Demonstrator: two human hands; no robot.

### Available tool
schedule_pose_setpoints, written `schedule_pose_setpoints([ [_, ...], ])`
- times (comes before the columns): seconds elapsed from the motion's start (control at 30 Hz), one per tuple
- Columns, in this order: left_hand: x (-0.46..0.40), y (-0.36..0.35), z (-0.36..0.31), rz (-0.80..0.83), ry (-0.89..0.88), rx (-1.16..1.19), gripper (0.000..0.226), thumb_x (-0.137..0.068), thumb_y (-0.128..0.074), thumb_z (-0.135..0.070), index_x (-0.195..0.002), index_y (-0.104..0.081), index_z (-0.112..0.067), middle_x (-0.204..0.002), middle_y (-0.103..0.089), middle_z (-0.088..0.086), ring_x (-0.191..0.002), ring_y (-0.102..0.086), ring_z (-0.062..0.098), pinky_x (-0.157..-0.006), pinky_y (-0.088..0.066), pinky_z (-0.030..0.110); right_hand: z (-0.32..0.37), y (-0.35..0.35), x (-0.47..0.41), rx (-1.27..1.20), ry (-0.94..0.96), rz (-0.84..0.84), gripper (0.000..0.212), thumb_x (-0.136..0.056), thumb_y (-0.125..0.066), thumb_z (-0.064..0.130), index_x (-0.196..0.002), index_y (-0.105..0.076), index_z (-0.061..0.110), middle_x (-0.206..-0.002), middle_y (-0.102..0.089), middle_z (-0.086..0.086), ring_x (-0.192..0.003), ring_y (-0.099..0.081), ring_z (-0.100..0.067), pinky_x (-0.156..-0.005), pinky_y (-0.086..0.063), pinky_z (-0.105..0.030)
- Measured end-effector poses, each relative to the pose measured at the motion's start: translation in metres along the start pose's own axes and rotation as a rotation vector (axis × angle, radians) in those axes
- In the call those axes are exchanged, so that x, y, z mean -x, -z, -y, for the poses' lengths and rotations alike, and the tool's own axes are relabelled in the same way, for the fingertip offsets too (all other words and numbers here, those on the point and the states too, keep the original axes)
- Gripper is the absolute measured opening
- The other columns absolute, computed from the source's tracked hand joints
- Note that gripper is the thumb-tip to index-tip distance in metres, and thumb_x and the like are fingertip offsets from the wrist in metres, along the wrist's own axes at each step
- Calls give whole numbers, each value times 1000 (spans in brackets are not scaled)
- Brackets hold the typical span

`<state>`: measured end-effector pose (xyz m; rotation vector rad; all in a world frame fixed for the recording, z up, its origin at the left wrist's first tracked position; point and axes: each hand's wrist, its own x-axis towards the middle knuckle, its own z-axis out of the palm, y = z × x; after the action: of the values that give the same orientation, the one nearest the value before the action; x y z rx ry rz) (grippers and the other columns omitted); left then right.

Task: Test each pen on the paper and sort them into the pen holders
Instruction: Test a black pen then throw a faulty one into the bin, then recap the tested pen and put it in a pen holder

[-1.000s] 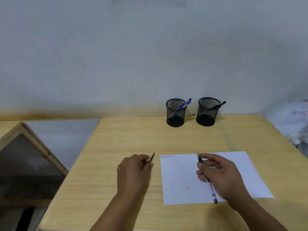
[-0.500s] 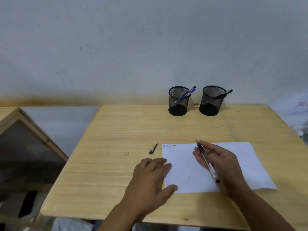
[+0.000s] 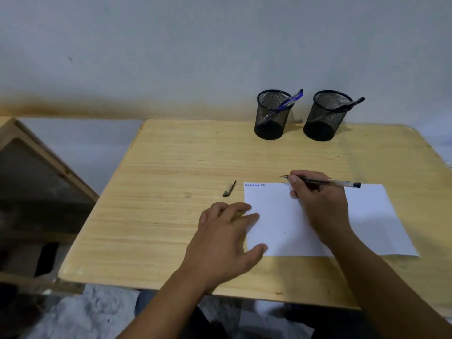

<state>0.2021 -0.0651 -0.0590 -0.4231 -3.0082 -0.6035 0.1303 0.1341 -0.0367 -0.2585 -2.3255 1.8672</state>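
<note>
White paper (image 3: 367, 216) served as our landmark, lying flat on the pale wooden table (image 3: 171, 167) toward its near right part. Along the sheet's far left edge we noted a short row of small blue marks (image 3: 255, 185).

Right hand (image 3: 318, 199) rested over the far middle of the sheet, fingers closed around a pen (image 3: 342, 183). The pen lay nearly level, its tip just past the paper's far edge and pointing left, its dark end cap out to the right above the sheet. Whether the tip touched anything we could not tell.

Left hand (image 3: 225, 236) lay palm down at the paper's near left corner, fingers spread and loose, gripping nothing; thumb and fingertips overlapped the sheet's left margin.

Just left of the paper's far left corner, on bare wood and apart from both hands, lay a small black pen cap (image 3: 229, 189), tilted.

Well beyond the paper, at the table's far edge against the wall, stood two black mesh holders side by side, not touching. The left holder (image 3: 271, 118) contained a blue pen (image 3: 288, 104) leaning right over the rim. The right holder (image 3: 325, 118) contained a black pen (image 3: 347, 105), leaning likewise.

Far left of the paper, off the table, stood a wooden-framed panel (image 3: 36, 167).
</note>
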Motion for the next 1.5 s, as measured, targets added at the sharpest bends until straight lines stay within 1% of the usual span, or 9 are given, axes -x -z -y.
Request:
schedule_pose_setpoints([
  [0.1, -1, -2, 1, 2, 12, 2, 60, -79, -49, -69, -133, -49, -42, -145, -35, -23, -131, -23, 9, -107, -22, 32, 2, -3, -6, 70, 41, 4, 13, -90, -70, 15, -96, -69, 27, -90, -71, 12, -84, -68, -1, -68, -51, -9],
  [0.2, -3, -2, 1, 6, 11, -18, 62, -78, -48, -70, -133, -48, -43, -145, -35, -23, -131, -23, 9, -107, -21, 31, 2, -8, -13, 59, 40, 26, 16, -87, -72, 8, -98, -65, 18, -89, -73, 5, -83, -72, -8, -73, -56, -18],
  [0.27, -3, -2, 0, 2, 9, -10, 62, -77, -49, -70, -133, -49, -42, -145, -36, -22, -130, -23, 9, -106, -21, 32, -1, -13, -14, 39, -1, 41, 13, -88, -72, 11, -97, -63, 16, -85, -74, -1, -81, -74, -15, -76, -60, -27],
  [0.33, -2, -1, 0, -4, 5, -4, 62, -77, -49, -70, -132, -50, -42, -144, -37, -22, -130, -25, 9, -106, -22, 32, -6, -17, -14, 128, 14, 25, 8, -89, -71, 19, -92, -63, 16, -80, -74, -2, -78, -73, -18, -77, -59, -30],
  [0.53, -4, -3, 1, -19, 22, 30, 59, -75, -53, -70, -128, -55, -42, -140, -41, -23, -127, -31, 8, -105, -27, 34, -12, -22, -15, 317, 80, 6, 12, -90, -69, 26, -86, -62, 17, -74, -73, 0, -72, -69, -12, -65, -48, -19],
  [0.8, -5, -3, 1, -33, 37, 56, 57, -74, -56, -68, -125, -58, -42, -137, -43, -25, -125, -33, 7, -103, -24, 30, -11, -22, -15, 392, 90, 10, 12, -90, -68, 30, -83, -65, 20, -73, -70, 9, -71, -65, -2, -62, -41, -12],
  [1.0, -4, -4, 1, -33, 48, 74, 57, -73, -57, -68, -124, -59, -42, -136, -45, -24, -123, -36, 7, -104, -27, 33, -11, -23, -16, 416, 68, 9, 15, -90, -68, 32, -85, -68, 18, -69, -66, 16, -67, -62, 1, -60, -38, -8],
  [1.17, -4, -3, 0, -26, 49, 71, 58, -73, -56, -68, -124, -58, -42, -137, -44, -25, -124, -35, 7, -104, -23, 30, -9, -23, -14, 427, 70, 31, 14, -90, -69, 30, -85, -64, 18, -68, -66, 14, -65, -61, 4, -58, -39, -10],
  [1.5, -4, -1, -1, -32, 51, 87, 57, -72, -57, -68, -123, -59, -42, -137, -45, -24, -124, -35, 7, -104, -27, 34, -10, -23, -14, 429, 84, 24, 14, -90, -70, 27, -87, -65, 14, -72, -70, 6, -69, -64, -1, -60, -42, -13],
])
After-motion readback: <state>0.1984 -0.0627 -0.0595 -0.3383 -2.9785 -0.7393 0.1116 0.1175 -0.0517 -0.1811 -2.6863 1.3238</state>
